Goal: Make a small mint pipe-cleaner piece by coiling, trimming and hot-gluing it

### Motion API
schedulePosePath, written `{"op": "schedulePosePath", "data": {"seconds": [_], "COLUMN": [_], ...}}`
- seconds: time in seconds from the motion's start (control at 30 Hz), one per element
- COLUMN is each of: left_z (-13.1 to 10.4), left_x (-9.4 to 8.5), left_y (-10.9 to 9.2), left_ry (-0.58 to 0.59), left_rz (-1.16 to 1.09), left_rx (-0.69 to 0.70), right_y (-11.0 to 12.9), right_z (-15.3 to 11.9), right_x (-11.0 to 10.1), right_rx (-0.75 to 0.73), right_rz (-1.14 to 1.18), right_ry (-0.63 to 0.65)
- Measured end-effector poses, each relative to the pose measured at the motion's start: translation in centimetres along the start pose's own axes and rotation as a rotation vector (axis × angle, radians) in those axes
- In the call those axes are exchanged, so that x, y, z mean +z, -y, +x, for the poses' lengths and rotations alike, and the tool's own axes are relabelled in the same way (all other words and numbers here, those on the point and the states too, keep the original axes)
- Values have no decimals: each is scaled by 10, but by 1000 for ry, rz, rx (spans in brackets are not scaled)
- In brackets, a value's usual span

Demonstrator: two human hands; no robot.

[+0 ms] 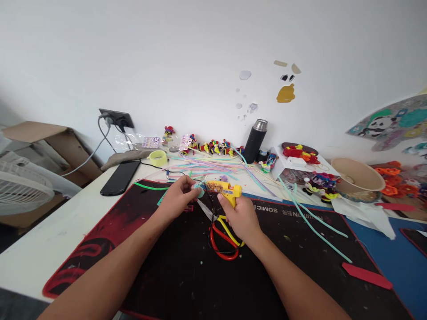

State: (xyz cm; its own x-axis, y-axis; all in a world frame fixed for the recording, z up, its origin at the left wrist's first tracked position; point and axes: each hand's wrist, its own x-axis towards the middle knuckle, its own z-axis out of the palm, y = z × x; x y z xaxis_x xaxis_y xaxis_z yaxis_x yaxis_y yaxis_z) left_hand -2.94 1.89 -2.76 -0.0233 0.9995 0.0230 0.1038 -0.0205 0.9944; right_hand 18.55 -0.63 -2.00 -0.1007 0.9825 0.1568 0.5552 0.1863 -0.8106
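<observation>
My right hand (pixel 242 218) grips a yellow hot glue gun (pixel 222 189) by its handle, the nozzle pointing left. Pinched in the fingers of my left hand (pixel 180 195) is a small light-blue fuzzy piece (pixel 199 191), right at the nozzle; whether they touch I cannot tell. Below both hands, scissors (pixel 225 242) with red and yellow handles lie on the black desk mat (pixel 167 271), blades partly under the glue gun. A thin dark cord hangs down from the gun over the scissors.
Pastel pipe cleaners (pixel 213 164) spread behind the mat, with mint ones (pixel 313 226) at right. A black thermos (pixel 256 141), yellow tape roll (pixel 158 158), phone (pixel 120 178) and beige bowl (pixel 358 175) stand or lie around. Small colourful figures line the wall. A fan (pixel 23 186) is at left.
</observation>
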Motion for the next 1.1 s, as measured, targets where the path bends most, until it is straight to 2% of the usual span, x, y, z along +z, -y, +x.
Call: {"op": "schedulePosePath", "data": {"seconds": [0.5, 1.1], "left_z": [-1, -2], "left_x": [0, 2], "left_y": [-3, -6], "left_ry": [10, -16], "left_rz": [25, 32], "left_rx": [-13, 1], "right_y": [0, 5], "right_z": [2, 0], "right_x": [-4, -2], "right_rx": [41, -25], "right_rz": [24, -58], "right_ry": [-1, 19]}}
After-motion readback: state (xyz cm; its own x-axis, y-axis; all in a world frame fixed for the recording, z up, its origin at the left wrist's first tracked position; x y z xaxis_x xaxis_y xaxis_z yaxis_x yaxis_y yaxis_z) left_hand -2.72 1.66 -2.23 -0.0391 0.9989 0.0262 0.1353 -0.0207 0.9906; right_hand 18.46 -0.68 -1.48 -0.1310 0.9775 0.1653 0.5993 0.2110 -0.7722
